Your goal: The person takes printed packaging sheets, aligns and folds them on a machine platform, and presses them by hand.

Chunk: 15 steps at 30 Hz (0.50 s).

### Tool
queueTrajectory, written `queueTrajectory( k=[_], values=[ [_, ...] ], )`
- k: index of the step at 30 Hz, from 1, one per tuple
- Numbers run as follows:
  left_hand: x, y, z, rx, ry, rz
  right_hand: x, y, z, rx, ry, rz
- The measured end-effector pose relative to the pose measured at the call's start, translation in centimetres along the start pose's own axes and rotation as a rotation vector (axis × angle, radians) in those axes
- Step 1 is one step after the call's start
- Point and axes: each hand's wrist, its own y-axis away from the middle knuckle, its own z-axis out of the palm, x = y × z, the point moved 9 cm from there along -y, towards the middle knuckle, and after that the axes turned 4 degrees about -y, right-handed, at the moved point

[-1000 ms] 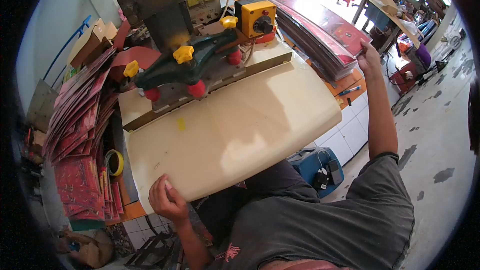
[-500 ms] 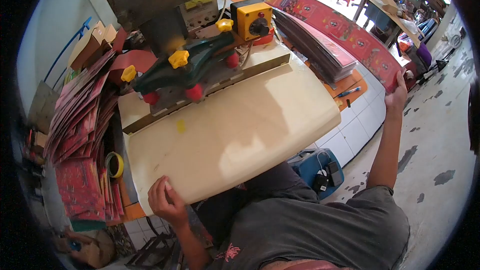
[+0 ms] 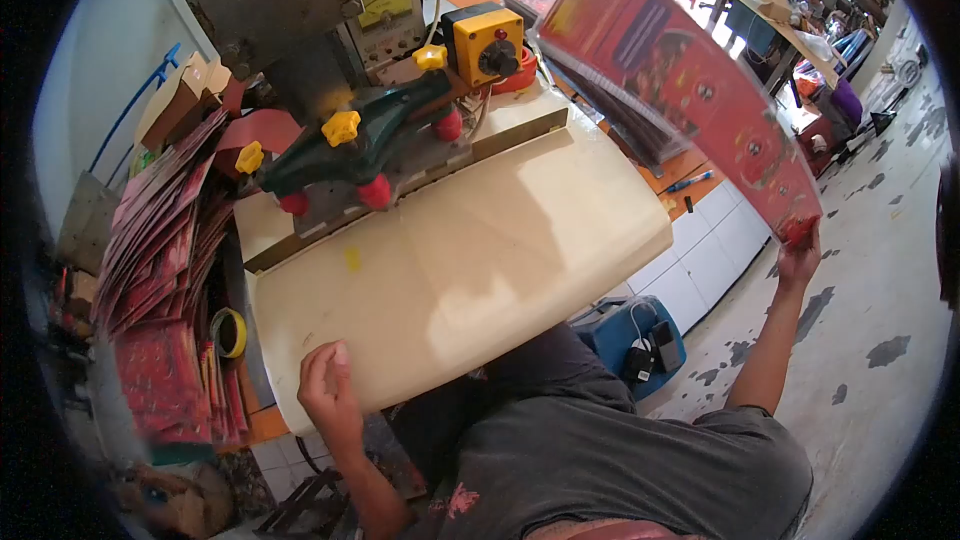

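My right hand [image 3: 799,258] grips the near corner of a long red printed sheet [image 3: 700,90], closed on it. The sheet is raised and slants up and away to the left, bowed and slightly blurred. Over the front left edge of the cream work surface [image 3: 480,250] rests my left hand [image 3: 330,385], holding nothing, with loosely curled fingers. Behind the surface stands a press machine with a dark green clamp frame [image 3: 370,140], yellow knobs [image 3: 341,128] and red feet [image 3: 374,192]. A stack of similar sheets [image 3: 640,130] is partly hidden beneath the raised one.
Many red printed pieces [image 3: 160,270] lean in a pile at the left, by a yellow tape roll [image 3: 229,333]. A yellow control box [image 3: 487,45] sits behind the surface. A blue pen [image 3: 690,181] lies at the right, above a blue bin [image 3: 625,335] holding chargers.
My right hand has lifted the red sheet off the stack and brought it lower and nearer at its held corner. My left hand stays at the surface's edge, its fingers slightly shifted.
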Motion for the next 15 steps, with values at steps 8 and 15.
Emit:
queueTrajectory(
  k=[8,15],
  values=[
    [3.8,-0.9,3.8,-0.304,0.822,0.055,8.4,4.1,11.9,-0.295,-0.031,0.297],
    [-6.2,0.5,-2.6,0.221,0.884,-0.289,17.8,10.1,26.8,-0.481,0.235,0.493]
  ],
)
